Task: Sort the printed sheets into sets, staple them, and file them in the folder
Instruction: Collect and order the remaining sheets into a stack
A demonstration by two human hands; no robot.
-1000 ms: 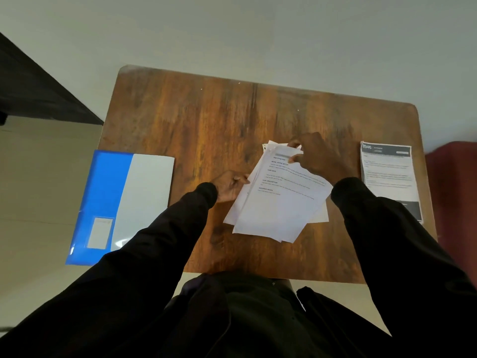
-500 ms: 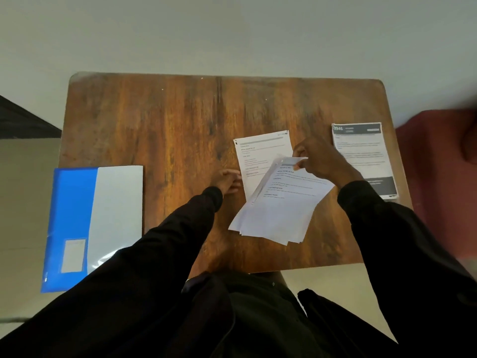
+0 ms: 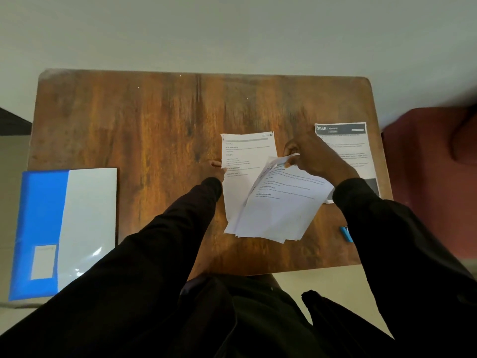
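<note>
The right hand pinches the far edge of a loose stack of white printed sheets, fingers and thumb curled round the curling top page. The stack lies fanned and askew on the table, its near corners uneven. The left hand is at the left edge of a single white printed sheet that lies flat just beyond the stack and partly under it. It touches the paper, but the view is too dim to tell whether it pinches or only presses. Both arms wear black sleeves.

To the right, half behind the right wrist, lies another printed page with a dark header band, close to the table's right edge. Near the right sleeve a small bright blue object shows only in part; what it is cannot be told. A blue and white plastic folder lies closed at the left, overhanging the table's edge.

All this rests on a brown, streaky-grained wooden table with rounded corners. Beyond it is a pale grey-green floor, to the right a dark red upholstered seat, and at the far left a dark piece of furniture.
</note>
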